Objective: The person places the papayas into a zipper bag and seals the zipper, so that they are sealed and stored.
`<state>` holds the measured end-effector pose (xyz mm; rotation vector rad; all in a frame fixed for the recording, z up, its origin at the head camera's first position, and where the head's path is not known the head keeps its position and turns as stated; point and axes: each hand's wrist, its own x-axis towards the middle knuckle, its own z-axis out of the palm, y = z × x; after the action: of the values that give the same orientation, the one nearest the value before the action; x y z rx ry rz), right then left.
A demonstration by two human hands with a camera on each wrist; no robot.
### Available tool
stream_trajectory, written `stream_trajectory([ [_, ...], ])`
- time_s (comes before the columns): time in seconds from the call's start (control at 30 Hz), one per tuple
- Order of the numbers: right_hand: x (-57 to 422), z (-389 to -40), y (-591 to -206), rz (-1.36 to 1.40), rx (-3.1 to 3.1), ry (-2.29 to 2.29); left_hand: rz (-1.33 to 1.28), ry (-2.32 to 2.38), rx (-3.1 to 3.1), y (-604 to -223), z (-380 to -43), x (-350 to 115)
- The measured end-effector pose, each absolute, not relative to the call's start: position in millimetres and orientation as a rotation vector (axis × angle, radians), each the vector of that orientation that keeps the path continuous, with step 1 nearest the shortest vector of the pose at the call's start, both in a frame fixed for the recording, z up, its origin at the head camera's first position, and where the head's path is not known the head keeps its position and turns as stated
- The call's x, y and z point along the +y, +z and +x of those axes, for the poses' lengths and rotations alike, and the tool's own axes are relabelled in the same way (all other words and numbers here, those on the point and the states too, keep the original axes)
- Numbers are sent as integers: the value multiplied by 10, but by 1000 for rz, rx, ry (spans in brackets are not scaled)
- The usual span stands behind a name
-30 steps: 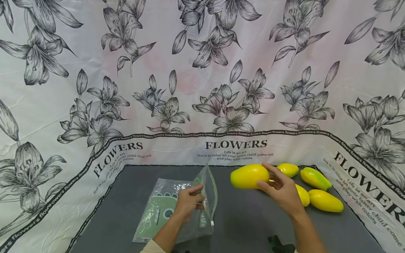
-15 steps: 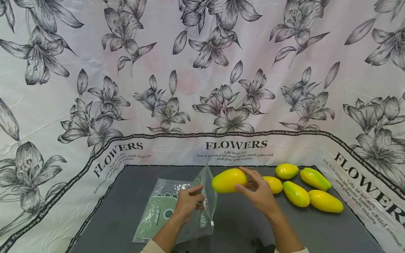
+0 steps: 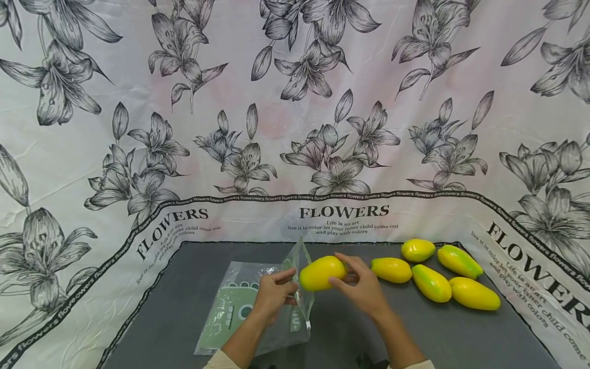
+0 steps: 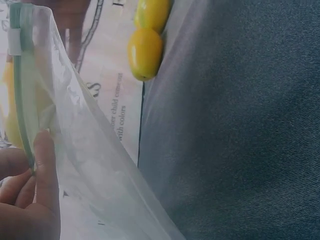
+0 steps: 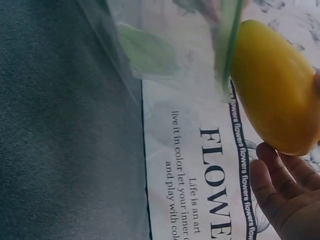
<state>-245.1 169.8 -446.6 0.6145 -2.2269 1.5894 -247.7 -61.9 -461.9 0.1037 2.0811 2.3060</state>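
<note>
My left hand (image 3: 275,296) pinches the edge of a clear zip bag (image 3: 230,315) with a green cartoon print. The bag's mouth gapes toward the right, and a white slider (image 4: 14,42) sits on its green zip strip in the left wrist view. My right hand (image 3: 364,292) grips a yellow mango (image 3: 321,273) by its right end, thumb in front and fingers behind. The mango's left end overlaps the mouth of the bag in the head view. In the right wrist view, the mango (image 5: 275,90) is right beside the green strip (image 5: 231,47).
Several more yellow mangoes lie in a loose group on the right of the dark grey table (image 3: 350,333), the nearest mango (image 3: 391,270) just beyond my right hand. Two have greenish patches. A white flower-print cloth (image 3: 258,220) hangs behind and around the table.
My right hand has carried the mango left and slightly down, from near the other mangoes to the bag's mouth. The left hand and the bag have stayed nearly still.
</note>
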Motion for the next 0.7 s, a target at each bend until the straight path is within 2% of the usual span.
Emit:
stream_trajectory([
  [0.7,1592,-2462,-4510,481,-2307,1358,106,2327,2123,-4521,-2463,-672],
])
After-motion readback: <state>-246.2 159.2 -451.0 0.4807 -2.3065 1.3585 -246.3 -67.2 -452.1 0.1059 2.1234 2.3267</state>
